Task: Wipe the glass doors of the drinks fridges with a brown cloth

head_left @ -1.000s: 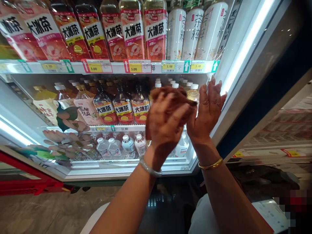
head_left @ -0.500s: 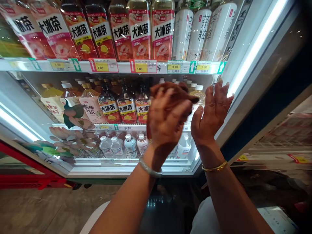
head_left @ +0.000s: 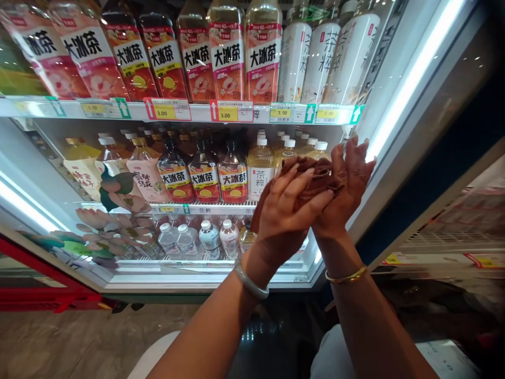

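Observation:
A crumpled brown cloth (head_left: pixel 311 176) is bunched in my left hand (head_left: pixel 286 213), whose fingers curl over it. Part of the cloth hangs down behind that hand. Beside it, my right hand (head_left: pixel 345 187) is raised with its fingers stretched upward, and the cloth's right end meets its palm side. A pale bangle (head_left: pixel 249 280) circles my left wrist, and a gold bracelet (head_left: pixel 347 276) sits on the right one. Both hands are in front of a lit drinks cooler, and they cover some bottles on its middle and lower shelves.
Large tea bottles (head_left: pixel 226 58) line the top shelf above price tags (head_left: pixel 229 112). Smaller tea bottles (head_left: pixel 205 176) fill the middle shelf, with small bottles (head_left: pixel 209 239) below. A flower decal (head_left: pixel 114 210) is at the left. The cooler's frame (head_left: pixel 418 142) slants along the right.
My left hand has moved right and slightly down with the cloth, bringing it against my right hand. More bottles on the middle shelf show now. My right hand has barely moved.

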A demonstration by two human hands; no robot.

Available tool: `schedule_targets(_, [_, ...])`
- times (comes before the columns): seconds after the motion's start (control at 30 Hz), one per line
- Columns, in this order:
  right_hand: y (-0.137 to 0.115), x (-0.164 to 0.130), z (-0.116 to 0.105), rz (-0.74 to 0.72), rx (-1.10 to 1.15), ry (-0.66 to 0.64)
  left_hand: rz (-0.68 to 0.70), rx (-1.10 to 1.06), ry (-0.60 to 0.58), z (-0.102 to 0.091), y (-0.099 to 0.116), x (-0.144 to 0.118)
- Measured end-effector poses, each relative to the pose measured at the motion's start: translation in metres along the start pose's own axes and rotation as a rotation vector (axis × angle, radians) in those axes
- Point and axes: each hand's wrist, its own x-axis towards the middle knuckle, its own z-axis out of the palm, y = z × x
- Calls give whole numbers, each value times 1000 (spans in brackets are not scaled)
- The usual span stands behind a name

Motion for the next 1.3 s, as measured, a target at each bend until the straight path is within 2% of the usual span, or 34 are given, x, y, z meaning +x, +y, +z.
schedule_targets(0.07, [0,0,0,16,-21,-12,34,-9,-21,3,1,-2])
schedule_targets(0.17, [-5,2,-4,9,-44,-67,38,45,32,-13,-16,9])
schedule_targets(0.27, [-10,4,-8,15,-43,-84,-92,162,216,-38,-38,23])
schedule_targets(0.37, [-11,4,-9,25,-78,-104,-202,225,304,-45,-41,24])
schedule_targets(0.43, [-11,5,-9,29,-89,-120,-177,201,264,-35,-31,15])
schedule_targets(0.5, [-11,4,-8,30,-78,-112,-94,129,152,-19,-16,4])
schedule_targets(0.53, [-11,4,-8,31,-68,-95,-22,90,59,-13,-10,0])
schedule_targets(0.6, [-10,4,-7,36,-52,-73,50,59,-40,-7,-5,-4])
schedule_targets(0.63, [-10,4,-7,40,-45,-67,67,63,-42,-9,-7,-2])
schedule_targets(0.7, [-10,4,-7,38,-32,-74,30,102,49,-20,-17,6])
schedule_targets(0.8, [-11,5,-8,23,-15,-82,-125,191,213,-42,-34,19])
schedule_targets(0.87, [-12,5,-8,34,-20,-100,-215,222,254,-47,-37,22])
schedule_targets(0.93, [-14,5,-9,52,-41,-122,-188,200,216,-41,-29,17])
schedule_targets(1.07, [-13,4,-9,72,-83,-136,-3,79,-15,-14,-2,0])
schedule_targets(1.13, [-11,4,-9,76,-87,-141,17,60,-74,-10,2,-2])
schedule_targets(1.2, [-9,3,-9,47,-75,-146,24,76,-58,-16,-5,4])
schedule_targets(1.3, [-9,4,-8,-5,-57,-132,-34,160,98,-38,-26,19])
